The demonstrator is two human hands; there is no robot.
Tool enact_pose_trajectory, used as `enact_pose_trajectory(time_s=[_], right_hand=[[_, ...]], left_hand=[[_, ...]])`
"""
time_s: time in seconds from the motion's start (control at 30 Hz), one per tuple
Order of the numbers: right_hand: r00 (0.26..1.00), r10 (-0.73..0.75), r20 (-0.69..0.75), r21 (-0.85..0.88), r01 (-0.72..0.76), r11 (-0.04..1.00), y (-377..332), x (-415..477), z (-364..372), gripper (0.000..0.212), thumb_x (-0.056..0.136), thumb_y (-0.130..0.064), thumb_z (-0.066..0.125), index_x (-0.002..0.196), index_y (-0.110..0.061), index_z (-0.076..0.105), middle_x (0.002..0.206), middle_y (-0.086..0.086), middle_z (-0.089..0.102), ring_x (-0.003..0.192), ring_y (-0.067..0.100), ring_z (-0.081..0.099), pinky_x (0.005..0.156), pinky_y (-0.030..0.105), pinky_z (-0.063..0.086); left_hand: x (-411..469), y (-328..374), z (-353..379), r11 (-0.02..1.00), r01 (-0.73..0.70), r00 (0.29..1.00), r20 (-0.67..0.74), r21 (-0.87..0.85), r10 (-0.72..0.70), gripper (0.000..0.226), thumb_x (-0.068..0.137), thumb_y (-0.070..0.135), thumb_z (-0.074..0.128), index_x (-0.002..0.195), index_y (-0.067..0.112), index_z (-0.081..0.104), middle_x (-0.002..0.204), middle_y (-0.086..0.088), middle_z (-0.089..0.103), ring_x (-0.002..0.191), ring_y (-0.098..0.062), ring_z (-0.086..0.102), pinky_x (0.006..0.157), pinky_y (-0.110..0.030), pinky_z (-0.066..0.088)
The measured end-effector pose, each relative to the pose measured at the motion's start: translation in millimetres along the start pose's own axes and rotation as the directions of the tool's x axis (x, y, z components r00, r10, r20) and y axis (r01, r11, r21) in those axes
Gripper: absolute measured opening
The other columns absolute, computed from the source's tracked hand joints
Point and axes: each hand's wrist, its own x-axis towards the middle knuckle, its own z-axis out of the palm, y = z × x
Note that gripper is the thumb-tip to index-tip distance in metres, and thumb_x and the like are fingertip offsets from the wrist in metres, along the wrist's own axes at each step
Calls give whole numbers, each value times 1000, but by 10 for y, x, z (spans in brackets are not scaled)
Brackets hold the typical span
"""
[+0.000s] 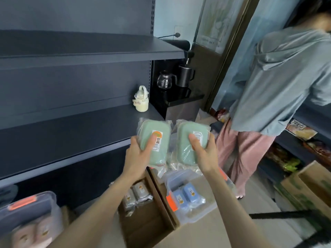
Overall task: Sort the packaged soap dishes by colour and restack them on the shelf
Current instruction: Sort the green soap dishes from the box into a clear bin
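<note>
From the head camera there are two green packaged soap dishes, held side by side just off the front right corner of the shelf (71, 133). The left hand (138, 153) grips the left dish (157, 149), with the thumb pressed across its label and the fingers curled under its near edge. The right hand (204, 149) holds the right dish (184, 145) the same way, thumb on top. How its other fingers lie underneath I cannot tell. More clear wrapping shows beneath the right dish, perhaps a second pack.

The only thing I can see on the shelf is a cream bottle (141, 99), at the back of that corner. Below the shelf, blue dishes (186, 196) lie in a clear tub (200, 215), and grey dishes (138, 194) sit in a cardboard box (152, 230). At the shelf's lower left, a lidded bin (26, 206) holds paler ones. To the right of the shelf, another person (277, 86) stands turned away.

By my reckoning the job is barely begun. The greens are paired and about to be set down, and the blue, grey and pale lots all wait.
</note>
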Motion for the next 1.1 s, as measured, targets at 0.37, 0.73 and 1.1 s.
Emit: enact_pose_trajectory(time_s=[0.37,0.73,1.1], right_hand=[[963,124,241,-116,-98,988,681,1116,-381,60,86,-46,66,134,-18,43,117,-4,63,107,13,62,91,22,49],[890,305,338,-217,-242,946,1761,1972,54,98,63,-72,67,139,-16,39,127,3,62,116,22,60,99,47,49],[774,369,514,-339,-211,917,3204,3147,285,64,82,-44,72,130,-10,45,95,-10,65,75,-6,64,76,28,52]], left_hand=[[380,-305,1035,981,183,971,-170,67,-170,54,80,66,54,108,20,45,89,14,60,75,0,61,54,-14,44],[1051,-1239,1608,923,386,911,-155,0,-381,58,76,66,52,109,20,42,96,8,60,77,-1,63,55,-10,47],[1760,-2460,2615,770,597,741,-213,-225,-637,49,80,65,59,110,28,47,108,2,63,98,-15,64,81,-31,54]])
